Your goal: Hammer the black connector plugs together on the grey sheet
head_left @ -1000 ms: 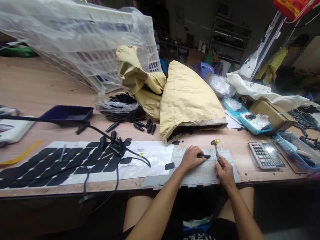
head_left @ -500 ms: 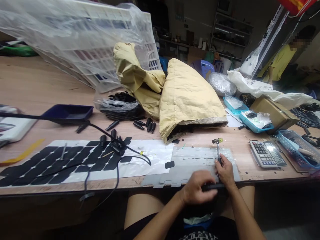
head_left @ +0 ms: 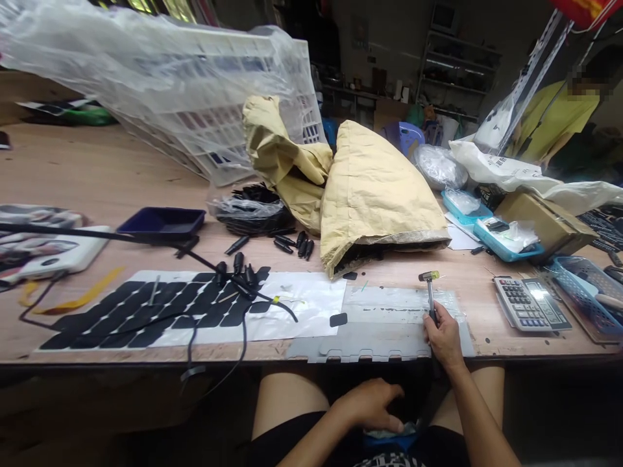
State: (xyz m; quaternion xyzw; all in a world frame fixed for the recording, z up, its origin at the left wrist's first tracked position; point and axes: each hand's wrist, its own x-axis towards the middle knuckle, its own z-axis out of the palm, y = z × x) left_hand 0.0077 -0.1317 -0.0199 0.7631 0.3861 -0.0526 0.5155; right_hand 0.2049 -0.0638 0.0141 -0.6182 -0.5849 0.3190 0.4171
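My right hand (head_left: pixel 442 337) rests on the grey mat (head_left: pixel 384 334) at the table's front edge, closed round the handle of a small hammer (head_left: pixel 430 290) whose yellow-tipped head lies flat and points away from me. Below the table edge my left hand (head_left: pixel 370 405) is down in my lap with curled fingers over a pale cloth-like thing (head_left: pixel 389 431). What those fingers hold is hidden. No black connector shows in that hand.
A flexible solar panel (head_left: pixel 146 310) with black cables (head_left: pixel 233 285) lies left of the mat. Behind are tan paper sacks (head_left: pixel 374 188), loose black connectors (head_left: pixel 292 245), a dark blue tray (head_left: pixel 163 222), a calculator (head_left: pixel 531 303), blue baskets (head_left: pixel 588 292) and a bagged white crate (head_left: pixel 195 97). A person in yellow sits far right.
My left hand left the mat with the black connector, drew back over the table edge and sank into my lap. The right hand stayed put with the hammer.
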